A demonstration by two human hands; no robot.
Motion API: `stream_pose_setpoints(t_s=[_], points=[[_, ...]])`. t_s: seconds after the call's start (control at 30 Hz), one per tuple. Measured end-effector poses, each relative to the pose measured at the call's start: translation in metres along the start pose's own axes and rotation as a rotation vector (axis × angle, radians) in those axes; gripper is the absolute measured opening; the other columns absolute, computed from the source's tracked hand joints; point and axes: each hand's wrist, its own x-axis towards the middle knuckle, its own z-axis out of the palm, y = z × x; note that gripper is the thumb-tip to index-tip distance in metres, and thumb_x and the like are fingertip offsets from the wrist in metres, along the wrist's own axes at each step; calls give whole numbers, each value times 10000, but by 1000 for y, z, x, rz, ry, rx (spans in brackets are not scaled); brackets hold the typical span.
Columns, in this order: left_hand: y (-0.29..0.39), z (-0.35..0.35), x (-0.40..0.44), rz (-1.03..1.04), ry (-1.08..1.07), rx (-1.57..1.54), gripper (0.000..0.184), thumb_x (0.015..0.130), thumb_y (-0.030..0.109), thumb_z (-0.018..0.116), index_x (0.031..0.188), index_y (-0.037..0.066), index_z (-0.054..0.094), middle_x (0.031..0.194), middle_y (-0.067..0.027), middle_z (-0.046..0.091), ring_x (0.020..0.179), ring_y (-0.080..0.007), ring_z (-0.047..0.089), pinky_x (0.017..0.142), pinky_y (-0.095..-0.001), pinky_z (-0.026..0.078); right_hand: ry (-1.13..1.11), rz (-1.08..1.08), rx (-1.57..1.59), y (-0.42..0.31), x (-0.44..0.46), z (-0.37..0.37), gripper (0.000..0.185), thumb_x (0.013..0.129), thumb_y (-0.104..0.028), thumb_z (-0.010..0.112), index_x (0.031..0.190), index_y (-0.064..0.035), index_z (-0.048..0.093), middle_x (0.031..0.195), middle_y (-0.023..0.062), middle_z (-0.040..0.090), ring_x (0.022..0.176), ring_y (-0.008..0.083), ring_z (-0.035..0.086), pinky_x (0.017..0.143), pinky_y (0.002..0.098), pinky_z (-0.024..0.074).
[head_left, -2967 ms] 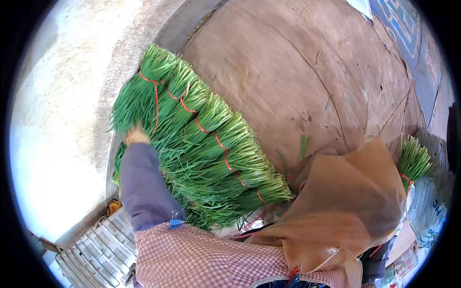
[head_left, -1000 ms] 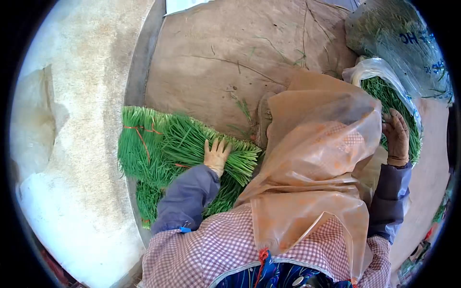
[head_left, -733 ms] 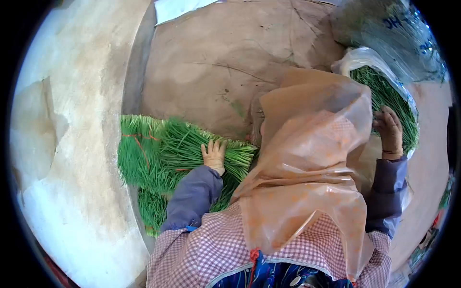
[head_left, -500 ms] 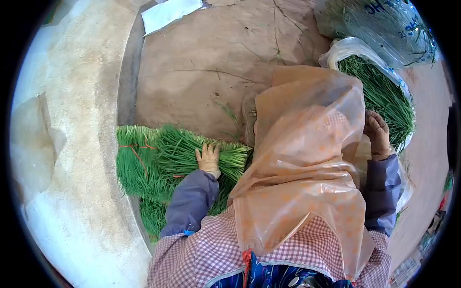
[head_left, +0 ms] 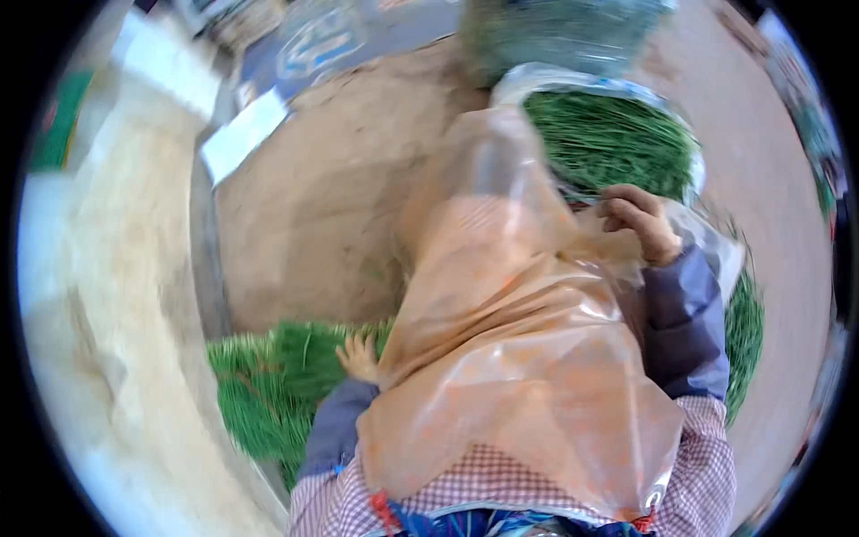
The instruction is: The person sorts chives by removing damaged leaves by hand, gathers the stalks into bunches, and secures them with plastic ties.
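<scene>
- While the left hand (head_left: pixel 361 360) lies at lower left of centre, its fingers are spread and unclenched over the stalk pile (head_left: pixel 309 358), grasping nothing that can be made out
- Stalk pile noted at lower left: long green leaves pointing down the frame, pale cut ends along its upper edge, surface partly blurred
- Right hand (head_left: pixel 642 224), right of centre, has its fingers bent inward, just below the lower edge of the loose greens (head_left: pixel 608 139); whether anything is pinched in it, I cannot tell
- Loose greens fill the mouth of a white plastic bag (head_left: pixel 528 76) at upper right; a wrapped bale (head_left: pixel 573 36) sits just above it
- Further greens (head_left: pixel 744 340) show at right, beside the right sleeve (head_left: pixel 684 318)
- Translucent orange apron (head_left: pixel 510 358) covers the lap, between the two hands, over checked cloth (head_left: pixel 483 474)
- White sheet (head_left: pixel 246 134) lies at upper left, on the edge of the brown ground cover (head_left: pixel 313 206)
- Pale slab (head_left: pixel 125 295) occupies the left side
</scene>
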Motion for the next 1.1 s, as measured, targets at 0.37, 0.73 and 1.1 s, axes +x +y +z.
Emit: stream_pose_setpoints(t_s=[0.37,0.73,1.1], points=[[-6,-36,40,-91,-247,129,717,755,393,729,1353,67,506,1363,-182,496,1300,-358,406,1019,-546,316,14,-65,-471,31,3,-25,289,882,-177,630,1133,-37,658,934,78,674,842,173,627,782,302,510],[114,-148,247,274,-806,644,626,813,409,705,1307,53,561,1280,-187,599,1192,-339,566,927,-454,498,149,-366,-15,47,128,-60,413,954,-305,604,1245,-11,600,1117,72,665,1054,158,589,925,348,481],[411,-192,273,902,-697,-1126,639,972,479,536,1372,-16,475,1331,-185,550,1258,-254,495,1089,-344,333,-1,89,-218,195,79,-41,393,926,-313,604,1204,-37,634,1153,133,651,1100,258,604,970,394,457]])
